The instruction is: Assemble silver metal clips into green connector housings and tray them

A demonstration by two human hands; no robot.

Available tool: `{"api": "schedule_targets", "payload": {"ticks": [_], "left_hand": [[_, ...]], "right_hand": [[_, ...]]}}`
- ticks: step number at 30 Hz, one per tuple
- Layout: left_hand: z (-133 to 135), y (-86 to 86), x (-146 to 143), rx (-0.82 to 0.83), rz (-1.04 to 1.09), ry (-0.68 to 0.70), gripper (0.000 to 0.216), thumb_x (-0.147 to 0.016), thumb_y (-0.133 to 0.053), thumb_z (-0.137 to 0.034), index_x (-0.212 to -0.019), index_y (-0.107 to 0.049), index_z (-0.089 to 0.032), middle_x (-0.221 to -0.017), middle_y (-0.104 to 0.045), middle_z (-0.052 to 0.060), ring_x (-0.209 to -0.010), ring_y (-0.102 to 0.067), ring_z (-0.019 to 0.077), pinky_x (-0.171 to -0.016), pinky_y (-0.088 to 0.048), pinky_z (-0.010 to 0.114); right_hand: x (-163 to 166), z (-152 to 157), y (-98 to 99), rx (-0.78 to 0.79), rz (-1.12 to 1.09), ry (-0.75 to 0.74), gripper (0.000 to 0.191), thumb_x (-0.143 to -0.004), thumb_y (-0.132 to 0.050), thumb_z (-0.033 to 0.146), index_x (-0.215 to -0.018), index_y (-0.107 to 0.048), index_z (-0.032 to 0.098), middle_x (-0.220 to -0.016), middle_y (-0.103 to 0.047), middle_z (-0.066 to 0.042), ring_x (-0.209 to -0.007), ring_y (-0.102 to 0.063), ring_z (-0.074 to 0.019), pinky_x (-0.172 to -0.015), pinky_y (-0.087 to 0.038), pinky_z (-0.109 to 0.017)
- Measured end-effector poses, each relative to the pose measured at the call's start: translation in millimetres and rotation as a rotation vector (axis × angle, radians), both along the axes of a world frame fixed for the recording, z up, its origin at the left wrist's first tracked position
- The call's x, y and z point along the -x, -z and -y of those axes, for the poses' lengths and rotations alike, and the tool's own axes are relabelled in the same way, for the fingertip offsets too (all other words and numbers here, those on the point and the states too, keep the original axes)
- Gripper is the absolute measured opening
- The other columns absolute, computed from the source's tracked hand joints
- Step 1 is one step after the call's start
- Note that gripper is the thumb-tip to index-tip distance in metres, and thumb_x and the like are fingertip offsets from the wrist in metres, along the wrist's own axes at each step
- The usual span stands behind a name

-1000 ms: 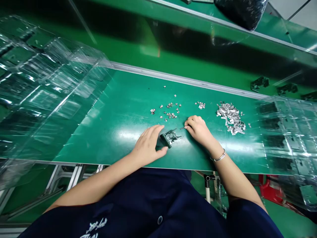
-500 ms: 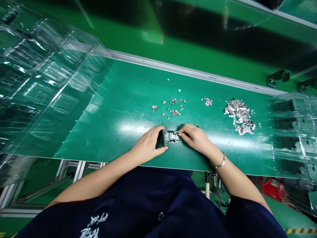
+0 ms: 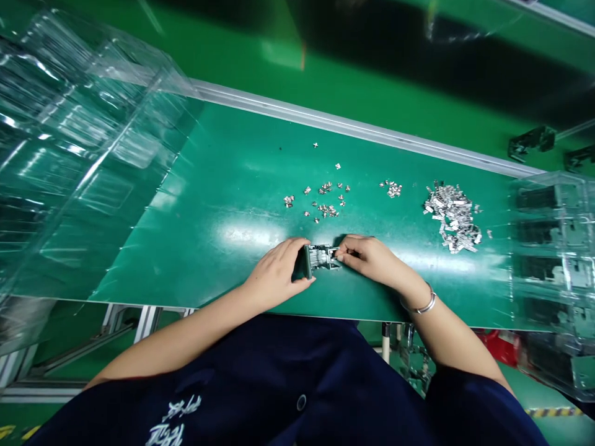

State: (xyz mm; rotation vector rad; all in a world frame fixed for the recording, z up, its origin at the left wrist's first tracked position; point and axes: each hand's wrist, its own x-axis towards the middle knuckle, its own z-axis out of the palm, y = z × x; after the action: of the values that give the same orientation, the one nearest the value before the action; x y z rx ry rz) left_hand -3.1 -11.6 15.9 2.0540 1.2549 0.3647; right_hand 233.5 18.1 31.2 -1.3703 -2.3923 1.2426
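A small dark grey plastic part [image 3: 318, 259], ribbed and boxy with pale metal showing along its right end, is sitting on the green mat [image 3: 223, 204] just below the frame's centre, and the left hand [image 3: 277, 275] is curling closed around its left end while the right hand [image 3: 369, 259] is pinching at its right end with fingers drawn together. What those fingertips are gripping is too small to make out. Loose silver clips [image 3: 325, 198] and a denser pile [image 3: 453, 215] are lying above; clear trays [image 3: 69, 148] are running off the left edge.
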Motion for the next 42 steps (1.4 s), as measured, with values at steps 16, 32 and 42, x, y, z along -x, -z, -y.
{"api": "schedule_targets", "payload": {"ticks": [16,32,42], "left_hand": [[2.7,1.0,2.0,-0.079,0.144,-0.088,0.056,-0.079,-0.064,-0.025,-0.127,-0.035,-0.024,-0.133,-0.051,0.012,-0.124,-0.052,0.0275,-0.099,-0.047,0.045],[-1.2,-0.5,-0.2,-0.226,-0.041,0.05,0.063,-0.083,-0.057,-0.037,-0.138,-0.031,-0.022,-0.131,-0.05,0.015,-0.12,-0.052,0.032,-0.094,-0.049,0.048],[4.2,-6.4,8.8,-0.2,-0.074,0.017,0.067,-0.08,-0.059,-0.041,-0.138,-0.031,-0.023,-0.132,-0.048,0.014,-0.12,-0.051,0.0335,-0.093,-0.049,0.05]], "right_hand": [[0.3,8.1,1.7,-0.251,-0.133,0.23,0.011,-0.091,-0.054,0.023,-0.095,-0.064,0.02,-0.108,-0.063,-0.008,-0.104,-0.056,-0.0226,-0.093,-0.041,-0.042],[-58.0,43.3,-0.9,-0.696,0.11,0.588,0.02,-0.094,-0.042,0.027,-0.091,-0.061,0.021,-0.094,-0.064,-0.007,-0.094,-0.057,-0.022,-0.09,-0.043,-0.042],[-180.8,48.3,38.8,-0.585,0.371,0.989,0.013,-0.081,-0.051,0.027,-0.08,-0.061,0.019,-0.087,-0.06,-0.009,-0.088,-0.051,-0.0259,-0.082,-0.04,-0.041]]}}
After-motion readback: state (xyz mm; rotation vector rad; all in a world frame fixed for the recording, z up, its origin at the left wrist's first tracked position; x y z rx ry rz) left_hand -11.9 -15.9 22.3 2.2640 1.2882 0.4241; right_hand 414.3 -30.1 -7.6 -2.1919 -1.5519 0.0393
